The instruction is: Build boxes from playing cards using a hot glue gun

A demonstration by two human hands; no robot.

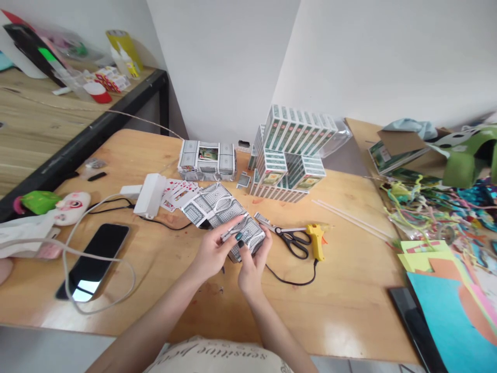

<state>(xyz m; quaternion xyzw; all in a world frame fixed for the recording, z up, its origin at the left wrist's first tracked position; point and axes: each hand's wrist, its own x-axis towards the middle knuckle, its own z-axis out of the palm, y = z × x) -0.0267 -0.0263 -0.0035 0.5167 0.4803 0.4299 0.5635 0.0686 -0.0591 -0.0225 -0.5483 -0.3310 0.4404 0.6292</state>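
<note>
Between my two hands is a flat, box-like piece built from grey patterned playing cards [229,207], tilted above the wooden table. My left hand [213,249] grips its left side, thumb on top and fingers along the edge. Around the right end curl the fingers of my right hand [253,264], its thumb pressed on the upper face. Both thumbs nearly meet there. Behind the piece sits a similar card-built box [207,159]. Loose playing cards [179,194] lie face up to its left front. Scissors [291,235] and a yellow glue gun [317,242] rest right of my hands.
Stacked card packs [297,129] stand at the back. A white power strip [150,195], a phone [95,261] and a looping white cable [134,274] occupy the left. Glue sticks [353,221] lie to the right, near coloured paper [438,300] and a craft-material pile [415,207].
</note>
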